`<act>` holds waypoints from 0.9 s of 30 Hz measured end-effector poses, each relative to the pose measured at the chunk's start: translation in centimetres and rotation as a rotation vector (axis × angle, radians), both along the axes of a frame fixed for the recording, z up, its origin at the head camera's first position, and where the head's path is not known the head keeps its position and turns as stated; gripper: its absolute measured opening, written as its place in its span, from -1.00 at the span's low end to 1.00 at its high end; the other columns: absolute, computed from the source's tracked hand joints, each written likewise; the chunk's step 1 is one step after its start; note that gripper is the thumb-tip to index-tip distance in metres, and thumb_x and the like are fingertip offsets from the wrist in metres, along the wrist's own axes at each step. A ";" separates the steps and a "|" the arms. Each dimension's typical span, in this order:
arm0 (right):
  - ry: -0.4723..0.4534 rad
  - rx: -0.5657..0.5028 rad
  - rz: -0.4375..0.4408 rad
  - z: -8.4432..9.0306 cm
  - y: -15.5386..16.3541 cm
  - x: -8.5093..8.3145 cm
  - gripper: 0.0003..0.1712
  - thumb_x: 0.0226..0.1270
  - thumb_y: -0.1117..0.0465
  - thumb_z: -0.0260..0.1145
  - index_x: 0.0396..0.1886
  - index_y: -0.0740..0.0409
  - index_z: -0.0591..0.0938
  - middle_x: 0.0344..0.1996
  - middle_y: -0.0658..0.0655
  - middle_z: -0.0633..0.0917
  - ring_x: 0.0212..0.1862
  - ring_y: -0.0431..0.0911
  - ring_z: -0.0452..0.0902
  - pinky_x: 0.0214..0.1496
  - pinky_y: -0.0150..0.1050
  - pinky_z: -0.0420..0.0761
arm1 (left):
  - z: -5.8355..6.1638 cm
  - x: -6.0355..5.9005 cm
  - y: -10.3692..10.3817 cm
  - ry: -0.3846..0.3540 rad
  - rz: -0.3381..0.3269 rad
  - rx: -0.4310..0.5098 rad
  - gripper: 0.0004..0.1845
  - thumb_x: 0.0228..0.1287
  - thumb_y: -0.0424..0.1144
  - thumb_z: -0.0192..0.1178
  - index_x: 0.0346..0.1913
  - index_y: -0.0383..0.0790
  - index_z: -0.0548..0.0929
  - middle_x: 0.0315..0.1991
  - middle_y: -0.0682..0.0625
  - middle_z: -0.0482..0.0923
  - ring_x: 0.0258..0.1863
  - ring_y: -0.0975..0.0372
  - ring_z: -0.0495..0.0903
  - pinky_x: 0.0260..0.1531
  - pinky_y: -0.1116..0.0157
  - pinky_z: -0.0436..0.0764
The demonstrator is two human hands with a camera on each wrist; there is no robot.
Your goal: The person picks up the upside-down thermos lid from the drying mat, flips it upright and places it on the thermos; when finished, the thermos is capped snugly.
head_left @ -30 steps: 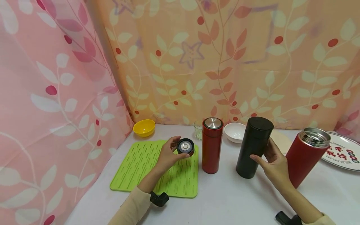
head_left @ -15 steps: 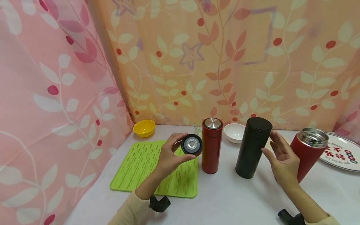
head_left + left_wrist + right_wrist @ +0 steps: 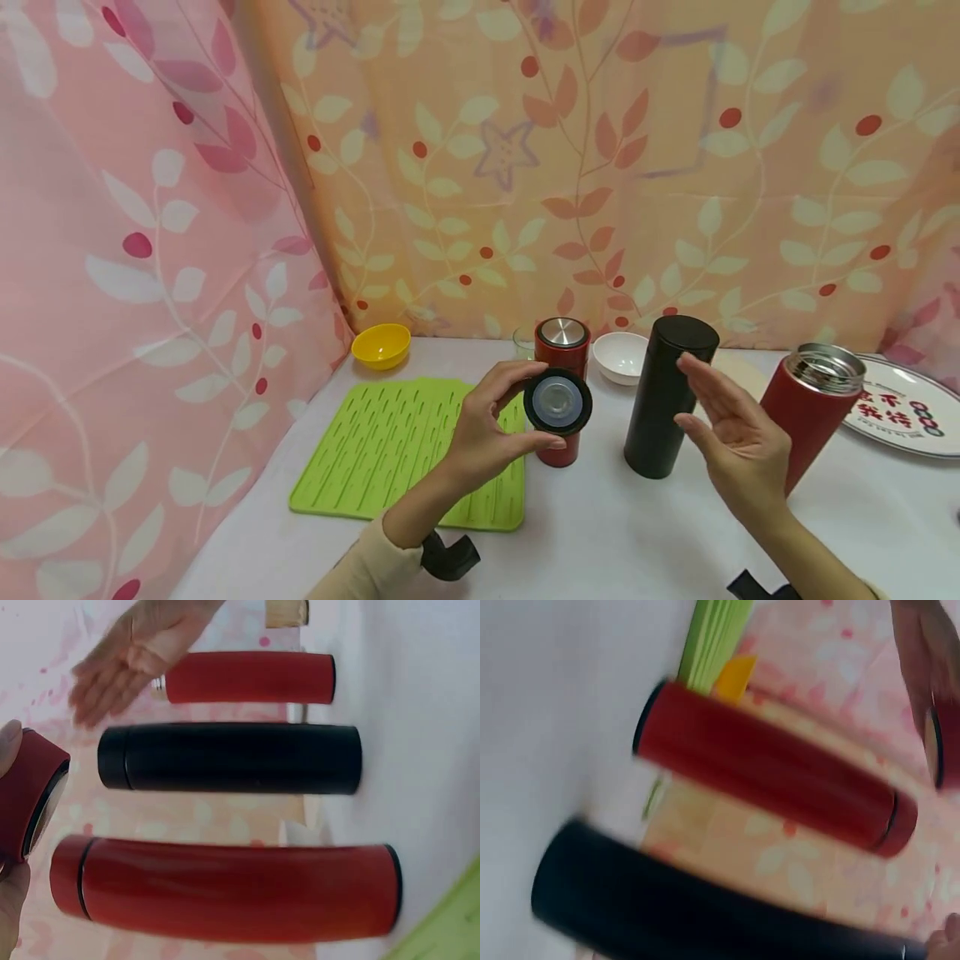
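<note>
Lid (image 3: 557,403) in left hand (image 3: 487,425) above white table (image 3: 615,533), curtains (image 3: 600,167) behind.

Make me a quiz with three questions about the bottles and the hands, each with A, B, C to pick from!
1. Where is the yellow bowl?
A. behind the green mat
B. on the plate
C. in a hand

2. How many tall bottles stand on the table?
A. one
B. three
C. five

3. What is the left hand doing?
A. resting flat
B. holding a round lid
C. gripping the black bottle

Answers:
1 A, the bowl sits at the mat's far corner.
2 B, two red ones and the black one.
3 B, its fingers curl round the lid, while the right hand is open, holding nothing.
</note>
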State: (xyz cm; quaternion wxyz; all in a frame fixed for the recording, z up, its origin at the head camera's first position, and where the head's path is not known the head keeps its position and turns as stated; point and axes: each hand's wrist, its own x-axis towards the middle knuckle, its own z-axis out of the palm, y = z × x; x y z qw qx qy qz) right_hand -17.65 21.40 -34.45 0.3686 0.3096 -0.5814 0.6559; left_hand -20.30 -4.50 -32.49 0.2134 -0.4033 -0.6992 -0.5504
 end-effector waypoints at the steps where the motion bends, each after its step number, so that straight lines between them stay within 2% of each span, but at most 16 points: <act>1: -0.056 0.046 -0.004 0.0 -0.5 0.2 -0.36 0.01 0.68 0.21 0.17 0.60 0.31 0.17 0.30 0.48 0.23 -0.05 0.40 0.20 -0.37 0.37 | 0.3 0.2 0.2 0.003 -0.008 -0.003 -0.26 -0.27 -0.42 0.48 0.13 -0.35 0.44 0.07 -0.16 0.45 0.08 0.14 0.48 0.13 0.33 0.46; 4: -0.218 0.159 0.008 0.0 -1.7 0.4 -0.37 0.09 0.64 0.17 0.23 0.46 0.32 0.20 0.13 0.50 0.24 -0.16 0.38 0.18 -0.42 0.38 | 1.5 1.0 0.9 0.028 -0.031 -0.014 -0.26 -0.30 -0.47 0.48 0.10 -0.42 0.45 0.04 -0.20 0.46 0.06 0.13 0.49 0.11 0.33 0.47; 6: -0.284 0.212 0.020 0.0 -2.2 0.5 -0.38 0.15 0.60 0.15 0.26 0.39 0.31 0.21 0.04 0.49 0.24 -0.21 0.38 0.17 -0.45 0.38 | 2.1 1.5 1.3 0.047 -0.042 -0.023 -0.27 -0.31 -0.49 0.48 0.09 -0.45 0.45 0.03 -0.22 0.47 0.05 0.13 0.49 0.10 0.32 0.49; 9: -0.308 0.236 0.098 0.0 -2.7 0.2 -0.40 0.22 0.57 0.09 0.29 0.39 0.27 0.22 0.00 0.48 0.24 -0.25 0.37 0.17 -0.46 0.37 | 2.5 1.8 1.7 0.075 -0.039 -0.039 -0.27 -0.32 -0.49 0.48 0.09 -0.46 0.45 0.02 -0.24 0.48 0.04 0.13 0.48 0.10 0.31 0.49; 11: -0.315 0.233 0.129 0.0 -3.1 0.1 -0.42 0.25 0.55 0.08 0.30 0.41 0.25 0.22 -0.01 0.48 0.23 -0.29 0.38 0.14 -0.48 0.39 | 2.3 1.7 1.9 0.078 -0.034 -0.047 -0.26 -0.31 -0.48 0.48 0.10 -0.44 0.45 0.03 -0.22 0.49 0.05 0.14 0.48 0.12 0.29 0.48; 13: -0.346 0.238 0.125 0.0 -3.4 0.1 -0.43 0.27 0.51 0.08 0.30 0.39 0.26 0.20 -0.09 0.49 0.21 -0.34 0.38 0.13 -0.51 0.40 | 2.1 1.6 2.1 0.073 -0.033 -0.054 -0.26 -0.29 -0.47 0.48 0.10 -0.42 0.44 0.04 -0.21 0.49 0.07 0.14 0.47 0.14 0.28 0.47; 20: -0.462 0.279 0.025 0.0 -3.9 0.4 -0.50 0.31 0.41 0.10 0.26 0.38 0.33 0.09 -0.30 0.54 0.10 -0.43 0.47 0.04 -0.57 0.46 | 1.8 1.7 2.6 0.064 -0.031 -0.070 -0.28 -0.29 -0.49 0.47 0.10 -0.41 0.45 0.03 -0.20 0.50 0.07 0.14 0.48 0.16 0.27 0.45; 22: -0.481 0.271 0.022 0.0 -3.9 0.5 -0.49 0.31 0.40 0.11 0.25 0.39 0.33 0.07 -0.31 0.54 0.08 -0.43 0.47 0.02 -0.58 0.46 | 1.5 1.4 2.7 0.030 -0.041 -0.074 -0.29 -0.24 -0.48 0.45 0.12 -0.40 0.45 0.05 -0.19 0.50 0.08 0.15 0.48 0.16 0.28 0.45; 27: -0.485 0.209 0.049 -0.3 -3.7 0.5 -0.48 0.28 0.42 0.13 0.25 0.39 0.33 0.05 -0.28 0.57 0.06 -0.41 0.50 0.03 -0.58 0.45 | 0.2 0.0 2.7 -0.227 -0.130 -0.002 -0.44 0.06 -0.44 0.28 0.20 -0.35 0.43 0.11 -0.18 0.45 0.10 0.11 0.51 0.11 0.33 0.48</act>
